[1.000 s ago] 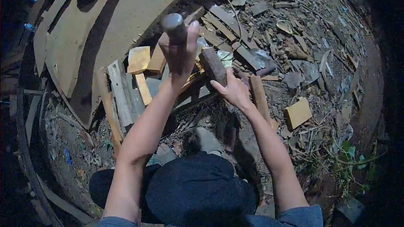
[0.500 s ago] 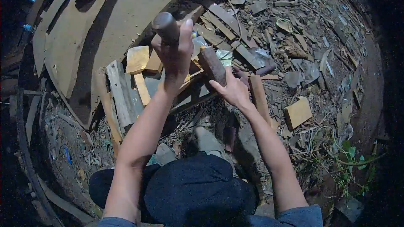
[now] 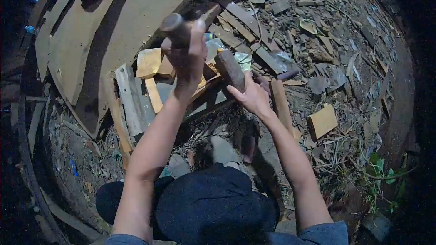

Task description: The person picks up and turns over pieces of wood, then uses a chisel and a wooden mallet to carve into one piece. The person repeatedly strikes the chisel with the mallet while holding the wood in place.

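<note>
My left hand [image 3: 188,56] is closed around a thick, dark round handle [image 3: 175,25] whose butt faces up toward me; motion blurs it, and its lower end is hidden. My right hand [image 3: 252,94] grips the near end of a rough, dark brown wooden block [image 3: 230,69], thumb along one side. The block slants away to the upper left, with a small orange spot at its far end. Beneath and left of my hands lie yellowish wood blocks [image 3: 149,63] and a narrow yellow strip [image 3: 153,95].
A large curved board [image 3: 136,13] lies at upper left. Weathered grey planks [image 3: 131,102] lean at left. Right of my hand are a wooden stick [image 3: 281,104] and a yellow block [image 3: 323,121]. Wood scraps [image 3: 290,18] cover the ground; a leafy plant [image 3: 377,168] grows at right.
My left hand and the handle have shifted slightly left. The right hand and the brown block stay almost where they were.
</note>
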A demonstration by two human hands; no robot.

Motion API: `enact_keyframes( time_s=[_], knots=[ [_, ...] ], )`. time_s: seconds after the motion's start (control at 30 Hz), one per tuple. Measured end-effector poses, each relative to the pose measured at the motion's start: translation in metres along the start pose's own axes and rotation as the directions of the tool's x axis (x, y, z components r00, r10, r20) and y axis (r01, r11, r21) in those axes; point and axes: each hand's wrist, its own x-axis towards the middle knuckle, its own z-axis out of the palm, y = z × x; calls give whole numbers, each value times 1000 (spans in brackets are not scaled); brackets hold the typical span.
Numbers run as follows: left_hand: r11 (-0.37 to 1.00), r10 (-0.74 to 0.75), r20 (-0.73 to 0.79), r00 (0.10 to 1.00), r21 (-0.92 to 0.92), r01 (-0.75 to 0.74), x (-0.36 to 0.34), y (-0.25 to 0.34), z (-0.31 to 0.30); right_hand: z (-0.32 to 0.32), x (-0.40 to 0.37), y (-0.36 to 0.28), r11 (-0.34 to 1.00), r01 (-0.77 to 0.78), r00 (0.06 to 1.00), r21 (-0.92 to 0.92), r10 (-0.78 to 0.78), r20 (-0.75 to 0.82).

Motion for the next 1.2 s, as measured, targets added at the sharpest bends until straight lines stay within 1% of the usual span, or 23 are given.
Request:
enact_keyframes(
  time_s=[0.03, 0.1, 0.13, 0.27, 0.33, 0.37, 0.43, 0.57, 0.67, 0.73, 0.77, 0.83, 0.87, 0.9, 0.93, 0.97, 1.0, 1.03, 1.07, 1.1, 1.13, 1.17, 1.2],
  knots=[
    [1000, 3, -4, 1000, 2, -3, 1, -4, -3, 1, 0, 1, 1000, 5, 1000, 6, -5, -10],
    [977, 162, 87, 983, 129, -172, 4, -13, -6, 3, 0, 2, 1000, 7, 1000, 11, -7, -21],
    [974, 176, 82, 981, 131, -186, 3, -15, -4, 3, 0, 3, 1000, 15, 999, -5, -15, -33],
    [966, 198, 55, 979, 161, -205, 0, -10, -2, 0, -2, 0, 1000, 15, 999, 4, -15, -32],
    [994, 93, 9, 996, 54, -93, -1, -2, 1, 0, -1, 1, 1000, 7, 999, 1, -7, -32],
    [994, 94, 6, 996, 57, -95, 0, -5, -2, 1, 0, 1, 1000, 4, 999, -3, -4, -32],
    [973, 162, 68, 984, 153, -170, 3, -13, -6, 3, 0, 1, 1000, 14, 999, 3, -14, -40],
    [977, 171, 57, 984, 120, -176, 5, -20, -9, 2, 0, 2, 1000, 21, 999, 22, -20, -39],
    [963, 194, 120, 974, 165, -212, 3, -20, -7, 4, 0, 2, 1000, 15, 999, 21, -14, -44],
    [986, 139, 32, 990, 90, -142, -3, -19, 0, 0, -2, -1, 999, 6, 1000, 32, -6, -24],
    [984, 148, 30, 988, 91, -151, -5, -17, -1, -3, -3, -3, 999, -7, 1000, 38, 7, -6],
    [947, 164, 133, 977, 257, -194, -9, -17, -3, -3, -5, -5, 996, -10, 1000, 87, 12, -23],
    [920, 243, 159, 957, 276, -279, -10, -17, -1, -2, -4, -4, 990, -23, 999, 137, 28, -36],
    [915, 259, 159, 953, 275, -295, -9, -17, -1, 0, 5, 3, 990, -8, 999, 139, 14, -46],
    [905, 274, 170, 947, 287, -314, -9, -19, -2, 4, 17, 15, 963, 56, 996, 263, -37, -77],
    [896, 284, 180, 942, 300, -327, -9, -20, -4, -10, 16, -1, 917, 118, 991, 381, -82, -109],
    [917, 250, 172, 953, 275, -290, -10, -23, -4, -31, 9, -8, 889, 175, 979, 423, -111, -171],
    [917, 250, 171, 953, 274, -290, -9, -26, -5, -61, -8, -33, 797, 292, 949, 528, -171, -266],
    [867, 304, 175, 936, 356, -349, -8, -30, -6, -99, -35, -69, 594, 336, 942, 731, -213, -260],
    [807, 356, 191, 915, 430, -404, -8, -31, -6, -120, -46, -87, 593, 529, 844, 606, -300, -443],
    [837, 289, 204, 935, 420, -350, -10, -27, -8, -139, -56, -99, 555, 649, 754, 520, -383, -533],
    [841, 288, 219, 932, 407, -356, -12, -30, -3, -152, -68, -113, 509, 743, 653, 436, -406, -639],
    [838, 313, 201, 928, 401, -369, -13, -32, 1, -153, -71, -115, 515, 745, 645, 424, -398, -652]
  ],
)
